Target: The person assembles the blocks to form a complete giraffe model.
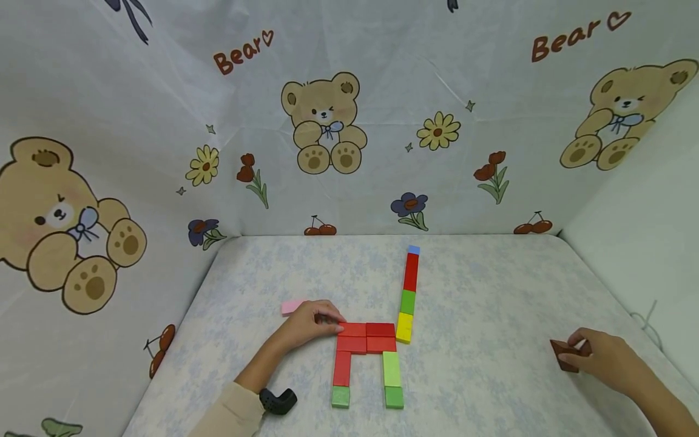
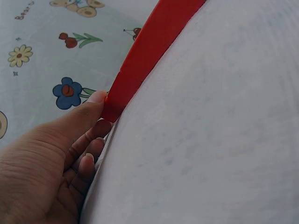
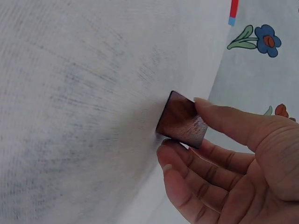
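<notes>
My left hand [image 1: 310, 321] is at the left end of the red blocks [image 1: 351, 345], which lie in two short rows. In the left wrist view its thumb touches the end of a red block [image 2: 145, 51], the other fingers loosely bent beside it. Off to the right, my right hand [image 1: 611, 361] holds a small brown block [image 3: 182, 119] between thumb and fingers, tilted close over the table. Below the red rows, a red upright [image 1: 341, 369] ends in a green block [image 1: 341, 397]; a light green block [image 1: 391, 369] ends in another green block [image 1: 394, 397].
From the right corner of the red rows, a line of yellow [image 1: 404, 328], green [image 1: 408, 301], red [image 1: 411, 272] and blue [image 1: 414, 249] blocks runs backward. A pink block [image 1: 291, 308] lies partly behind my left hand. A bear-printed cloth [image 1: 382, 182] borders the table [image 1: 480, 291].
</notes>
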The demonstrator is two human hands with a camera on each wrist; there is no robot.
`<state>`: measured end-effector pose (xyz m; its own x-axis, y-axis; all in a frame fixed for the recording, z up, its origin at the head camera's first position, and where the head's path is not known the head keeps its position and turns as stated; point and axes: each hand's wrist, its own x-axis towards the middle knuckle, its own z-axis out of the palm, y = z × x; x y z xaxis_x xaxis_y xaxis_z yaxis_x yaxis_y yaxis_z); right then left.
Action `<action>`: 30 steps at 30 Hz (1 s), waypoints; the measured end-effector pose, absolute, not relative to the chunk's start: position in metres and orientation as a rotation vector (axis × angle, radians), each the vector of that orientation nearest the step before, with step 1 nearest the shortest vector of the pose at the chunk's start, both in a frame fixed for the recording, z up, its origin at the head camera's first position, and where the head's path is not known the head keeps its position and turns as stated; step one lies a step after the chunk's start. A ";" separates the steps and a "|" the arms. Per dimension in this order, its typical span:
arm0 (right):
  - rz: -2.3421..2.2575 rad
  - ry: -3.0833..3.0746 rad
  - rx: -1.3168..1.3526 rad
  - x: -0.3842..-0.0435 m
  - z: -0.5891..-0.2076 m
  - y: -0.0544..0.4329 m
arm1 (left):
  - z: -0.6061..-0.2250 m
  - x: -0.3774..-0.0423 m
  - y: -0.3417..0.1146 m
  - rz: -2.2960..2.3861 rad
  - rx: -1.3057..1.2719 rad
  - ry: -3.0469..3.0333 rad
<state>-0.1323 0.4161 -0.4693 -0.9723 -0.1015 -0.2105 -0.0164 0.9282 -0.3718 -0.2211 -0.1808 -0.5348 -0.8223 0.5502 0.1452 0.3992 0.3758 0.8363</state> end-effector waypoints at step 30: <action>-0.908 2.861 0.021 -0.137 -0.480 0.413 | -0.539 -0.223 -0.181 1.478 0.885 2.453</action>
<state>-0.1370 0.4129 -0.4805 -0.9901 -0.0290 -0.1373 0.0555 0.8179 -0.5727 -0.2234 -0.1810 -0.5386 -0.8164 0.5513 0.1722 0.4098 0.3429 0.8452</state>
